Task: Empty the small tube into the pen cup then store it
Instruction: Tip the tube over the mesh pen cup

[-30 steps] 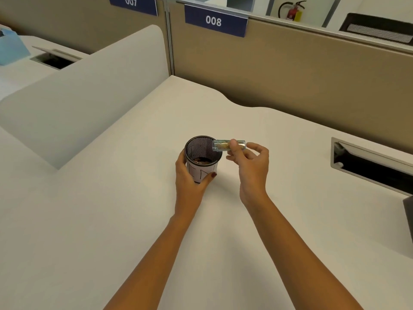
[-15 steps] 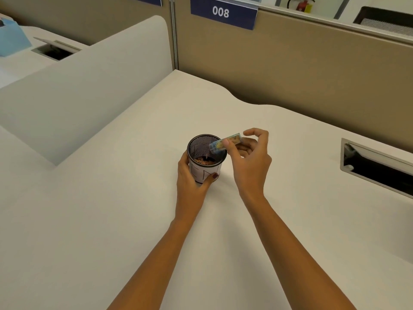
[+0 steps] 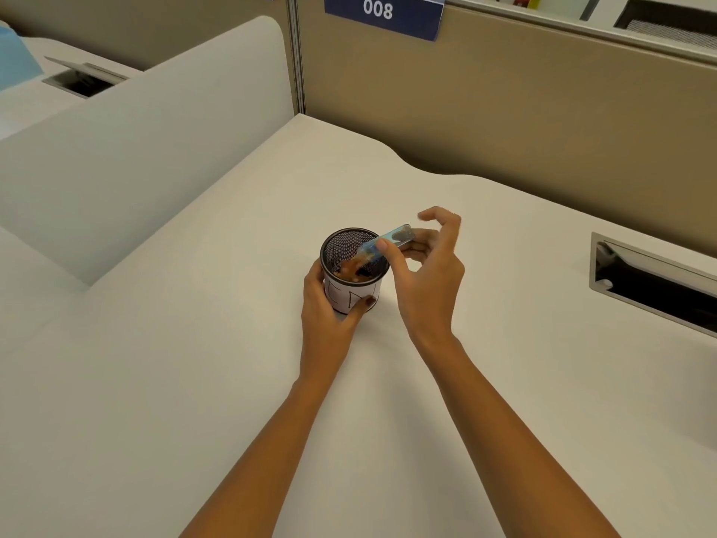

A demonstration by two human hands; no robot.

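A black mesh pen cup (image 3: 341,246) with a white paper label stands on the white desk (image 3: 194,382). My left hand (image 3: 326,308) wraps around the cup's near left side. My right hand (image 3: 423,273) pinches a small clear tube (image 3: 388,240) between thumb and fingers. The tube is tilted, open end down over the cup's right rim. Small brownish pieces are spilling from it into the cup, where more lie at the bottom.
A tan partition (image 3: 504,110) with a blue "008" sign runs along the back. A grey-white divider panel (image 3: 135,149) stands at the left. A recessed cable slot (image 3: 652,285) opens in the desk at the right.
My right hand has tipped the tube from level to steeply slanted, mouth down into the cup, and its contents have begun pouring out. My left hand stays on the cup.
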